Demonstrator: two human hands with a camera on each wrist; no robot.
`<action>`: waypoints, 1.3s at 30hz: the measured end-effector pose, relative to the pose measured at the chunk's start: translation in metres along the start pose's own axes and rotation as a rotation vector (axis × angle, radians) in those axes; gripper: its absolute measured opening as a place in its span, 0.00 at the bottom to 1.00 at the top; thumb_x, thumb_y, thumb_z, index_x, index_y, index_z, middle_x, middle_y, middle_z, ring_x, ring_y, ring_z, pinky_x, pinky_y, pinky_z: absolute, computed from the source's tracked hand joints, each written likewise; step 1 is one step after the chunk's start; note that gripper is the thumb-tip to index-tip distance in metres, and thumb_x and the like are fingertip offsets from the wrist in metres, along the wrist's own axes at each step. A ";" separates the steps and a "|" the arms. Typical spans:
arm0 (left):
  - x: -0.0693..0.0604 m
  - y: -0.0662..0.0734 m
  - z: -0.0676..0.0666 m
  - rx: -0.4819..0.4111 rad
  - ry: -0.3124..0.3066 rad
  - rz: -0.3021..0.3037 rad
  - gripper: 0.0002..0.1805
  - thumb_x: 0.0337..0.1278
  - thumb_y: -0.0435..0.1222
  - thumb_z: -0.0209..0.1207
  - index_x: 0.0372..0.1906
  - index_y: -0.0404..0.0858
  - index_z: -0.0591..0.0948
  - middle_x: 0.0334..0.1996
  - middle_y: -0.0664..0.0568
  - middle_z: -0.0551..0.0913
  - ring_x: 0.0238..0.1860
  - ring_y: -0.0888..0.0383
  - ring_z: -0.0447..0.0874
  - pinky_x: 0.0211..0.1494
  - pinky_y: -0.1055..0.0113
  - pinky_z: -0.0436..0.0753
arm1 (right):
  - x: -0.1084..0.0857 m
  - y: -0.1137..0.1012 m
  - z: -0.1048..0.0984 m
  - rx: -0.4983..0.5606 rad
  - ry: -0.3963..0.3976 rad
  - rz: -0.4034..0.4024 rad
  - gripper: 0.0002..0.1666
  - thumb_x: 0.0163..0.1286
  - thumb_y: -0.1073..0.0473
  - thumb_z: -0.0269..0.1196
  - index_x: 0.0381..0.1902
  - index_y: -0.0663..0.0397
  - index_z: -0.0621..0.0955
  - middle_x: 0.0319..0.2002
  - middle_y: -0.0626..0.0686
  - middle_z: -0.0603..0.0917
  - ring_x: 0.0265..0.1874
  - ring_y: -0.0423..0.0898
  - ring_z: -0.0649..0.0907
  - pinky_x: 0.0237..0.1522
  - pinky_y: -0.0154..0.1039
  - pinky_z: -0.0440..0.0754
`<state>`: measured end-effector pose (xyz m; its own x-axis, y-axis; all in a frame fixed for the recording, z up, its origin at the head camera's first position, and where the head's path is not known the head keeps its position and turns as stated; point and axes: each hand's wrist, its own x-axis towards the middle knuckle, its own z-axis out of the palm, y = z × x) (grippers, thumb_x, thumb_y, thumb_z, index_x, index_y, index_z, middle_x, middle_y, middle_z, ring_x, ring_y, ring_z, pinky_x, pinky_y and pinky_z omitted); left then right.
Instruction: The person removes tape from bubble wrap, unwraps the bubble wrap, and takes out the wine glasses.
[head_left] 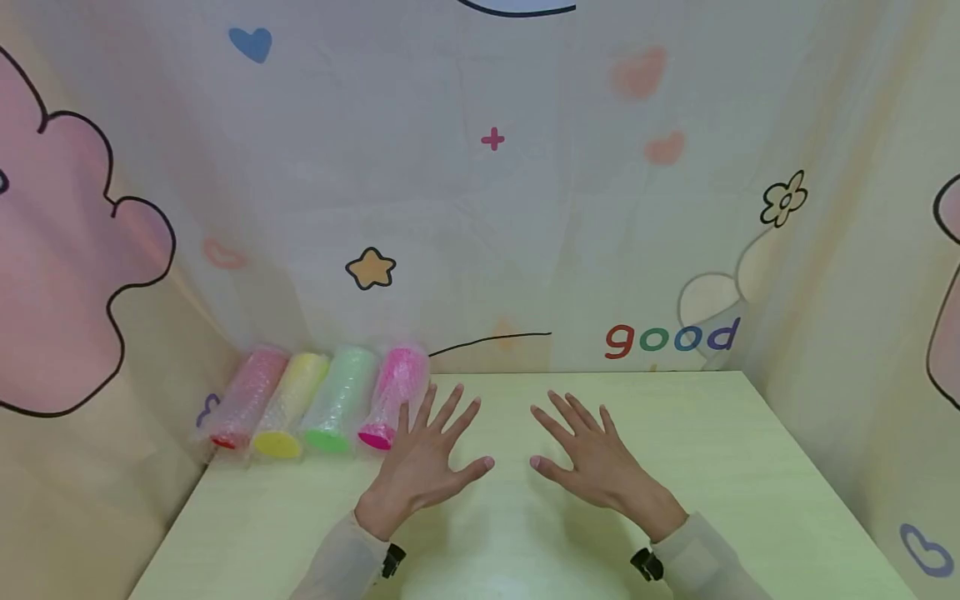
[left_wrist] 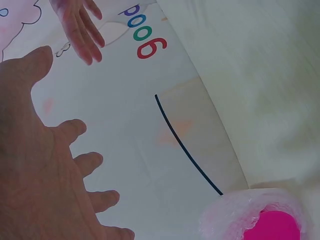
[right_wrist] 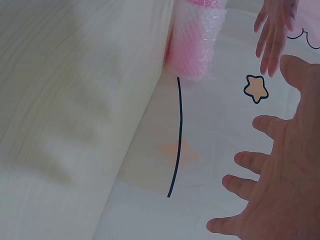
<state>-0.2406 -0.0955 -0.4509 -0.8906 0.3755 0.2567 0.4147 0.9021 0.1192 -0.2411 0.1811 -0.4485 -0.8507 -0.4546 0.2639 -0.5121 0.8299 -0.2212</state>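
Observation:
In the head view, both hands hover over the table with fingers spread and nothing held. My left hand [head_left: 422,467] is nearest to a bright pink cylinder in bubble wrap [head_left: 397,392], its fingers overlapping the lower right of it from this angle. My right hand [head_left: 600,467] is over the right half of the table, apart from any object. Left of the pink one lie a green wrapped cylinder [head_left: 343,396], a yellow one [head_left: 292,400] and a red one [head_left: 253,392], side by side. The left wrist view shows the pink end [left_wrist: 275,227] up close.
A pale wooden table [head_left: 510,550] reaches back to a printed curtain [head_left: 450,192] with hearts, a star and the word "good". The curtain also closes in the left and right sides. The wrapped cylinders take up the table's back left corner.

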 end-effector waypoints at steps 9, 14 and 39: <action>-0.005 -0.013 -0.006 -0.086 0.048 -0.029 0.46 0.59 0.70 0.46 0.78 0.56 0.51 0.81 0.52 0.42 0.81 0.44 0.33 0.77 0.35 0.46 | -0.005 -0.002 0.001 0.007 0.017 -0.012 0.42 0.69 0.29 0.52 0.76 0.36 0.60 0.79 0.51 0.56 0.77 0.57 0.56 0.71 0.72 0.47; -0.003 -0.034 -0.012 -0.089 0.099 -0.085 0.47 0.59 0.67 0.49 0.79 0.52 0.52 0.81 0.51 0.42 0.80 0.42 0.36 0.77 0.36 0.49 | -0.007 -0.001 -0.004 -0.018 0.023 -0.008 0.43 0.69 0.29 0.51 0.77 0.35 0.59 0.79 0.51 0.55 0.78 0.55 0.55 0.71 0.72 0.48; 0.013 -0.091 0.020 -0.163 0.068 -0.245 0.49 0.60 0.59 0.57 0.78 0.41 0.53 0.78 0.38 0.50 0.77 0.34 0.47 0.73 0.34 0.57 | -0.031 -0.001 0.010 -0.039 0.019 -0.011 0.44 0.67 0.28 0.54 0.76 0.34 0.60 0.78 0.50 0.56 0.77 0.56 0.57 0.71 0.72 0.48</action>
<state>-0.2933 -0.1684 -0.4780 -0.9555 0.1307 0.2646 0.2185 0.9160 0.3366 -0.2158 0.1914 -0.4659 -0.8427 -0.4576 0.2837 -0.5159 0.8371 -0.1820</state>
